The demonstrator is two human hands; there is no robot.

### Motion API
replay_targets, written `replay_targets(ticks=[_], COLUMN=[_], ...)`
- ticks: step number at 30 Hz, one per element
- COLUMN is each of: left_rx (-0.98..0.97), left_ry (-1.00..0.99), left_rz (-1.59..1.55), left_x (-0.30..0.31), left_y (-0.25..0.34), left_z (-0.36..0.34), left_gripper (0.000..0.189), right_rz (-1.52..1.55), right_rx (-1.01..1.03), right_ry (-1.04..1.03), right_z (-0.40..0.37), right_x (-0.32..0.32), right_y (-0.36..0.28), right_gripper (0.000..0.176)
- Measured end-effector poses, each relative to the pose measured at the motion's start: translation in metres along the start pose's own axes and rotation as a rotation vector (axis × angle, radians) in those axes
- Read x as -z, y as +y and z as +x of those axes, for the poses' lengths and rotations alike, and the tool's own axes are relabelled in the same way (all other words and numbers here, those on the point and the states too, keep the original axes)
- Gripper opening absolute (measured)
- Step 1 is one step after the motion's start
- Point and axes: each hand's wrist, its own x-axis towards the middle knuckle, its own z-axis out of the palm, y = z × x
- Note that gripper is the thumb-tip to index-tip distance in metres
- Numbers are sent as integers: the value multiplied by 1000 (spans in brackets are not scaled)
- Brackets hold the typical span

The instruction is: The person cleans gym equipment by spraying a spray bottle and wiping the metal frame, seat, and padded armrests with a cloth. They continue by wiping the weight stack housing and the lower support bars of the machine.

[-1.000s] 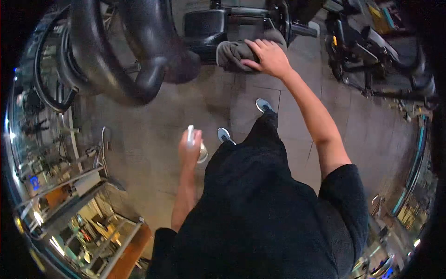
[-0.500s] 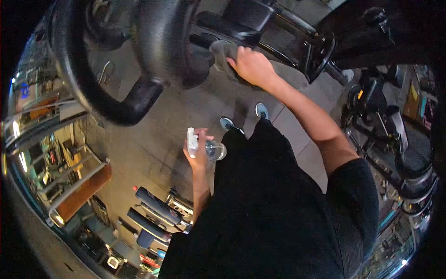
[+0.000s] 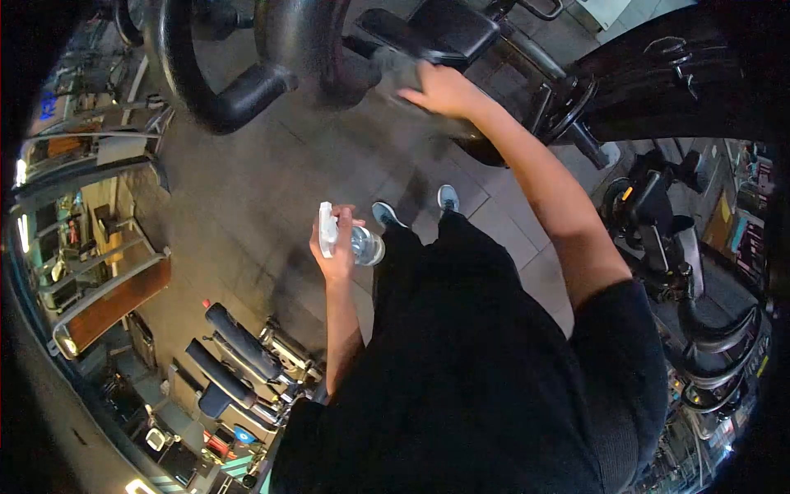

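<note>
My left hand (image 3: pixel 335 239) is wrapped round a clear spray bottle (image 3: pixel 367 246) with a white trigger head, held low in front of my body. Stretched out forward, my right hand (image 3: pixel 448 92) grips a dark grey cloth (image 3: pixel 397 76), which is smeared by motion. The cloth is right beside the black padded part (image 3: pixel 309 53) of a gym machine and overlaps its lower end in this view. A thick black curved handle (image 3: pixel 177 70) belongs to the same machine, left of the pad. Behind the cloth is a black seat pad (image 3: pixel 451 31).
Grey floor tiles (image 3: pixel 247 189) lie under my shoes (image 3: pixel 448 198). Padded black gym equipment (image 3: pixel 239 362) stands at lower left, near a brown board with metal rails (image 3: pixel 115 305). More machines (image 3: pixel 658 222) line the right side. A large black panel (image 3: pixel 650 82) is at upper right.
The view has shifted, so the machine's handle and pad sit higher in the picture. My right hand with the cloth stays by the pad's end. My left hand still holds the spray bottle.
</note>
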Motion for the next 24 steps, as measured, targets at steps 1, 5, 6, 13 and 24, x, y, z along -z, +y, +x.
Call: replay_targets(ticks=[1,5,6,13,24], left_rx=[36,96,98,65,37], left_ry=[-22,-58,-59,-4,-61], left_rz=[-12,42,40,-50,91], left_x=[1,-23,-24,-3,-14], left_y=[0,-20,-19,-17,-8], left_z=[3,-8,-14,-30,-7], left_gripper=[19,18,18,12,15], right_rz=[-4,-4,-25,103,87], right_rx=[20,-210,-199,-39,-8], right_ry=[18,-48,-26,-135,-28], right_z=[-36,-149,-151,-8,81], right_x=[6,40,38,0,-24], right_y=[6,18,20,39,13], right_gripper=[69,56,57,66,62])
